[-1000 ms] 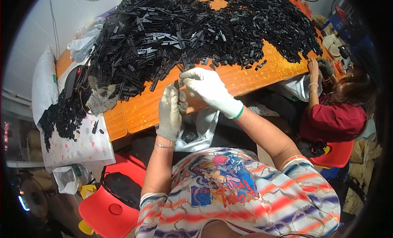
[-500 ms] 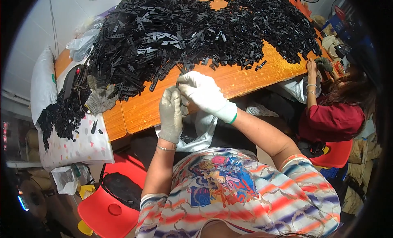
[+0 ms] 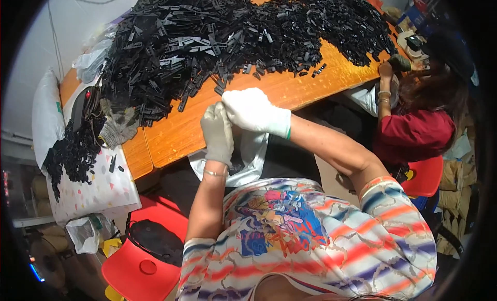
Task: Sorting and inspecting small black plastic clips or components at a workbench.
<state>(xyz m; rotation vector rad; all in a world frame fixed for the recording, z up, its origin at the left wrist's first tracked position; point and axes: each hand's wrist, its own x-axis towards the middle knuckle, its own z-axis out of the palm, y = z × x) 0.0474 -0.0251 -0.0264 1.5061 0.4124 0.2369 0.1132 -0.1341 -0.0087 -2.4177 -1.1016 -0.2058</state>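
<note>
My left hand [image 3: 216,134], in a greyish worn glove, is closed with its fingertips pointing up. My right hand [image 3: 254,112], in a bright white glove, is closed against the left fingertips. Whatever they grip between them is hidden by the gloves. Both hands are over the near edge of the wooden table [image 3: 176,140]. Just beyond them lies a big heap of black plastic parts [image 3: 202,42], thin and long on the left, with a few loose pieces near my right fingertips. Below my hands hangs a white plastic bag [image 3: 253,163].
At left, a patterned white cloth [image 3: 98,197] carries small black pieces [image 3: 77,156] and a grey knitted glove [image 3: 118,126]. A white sack [image 3: 47,112] leans by the wall. Red chairs [image 3: 140,264] stand nearby. At right, a co-worker in a red shirt [image 3: 417,135] sits by the table.
My right hand has closed in tighter against the left, and its fingers have rolled over. The view has shifted slightly. The co-worker's hands have moved a little at the table edge.
</note>
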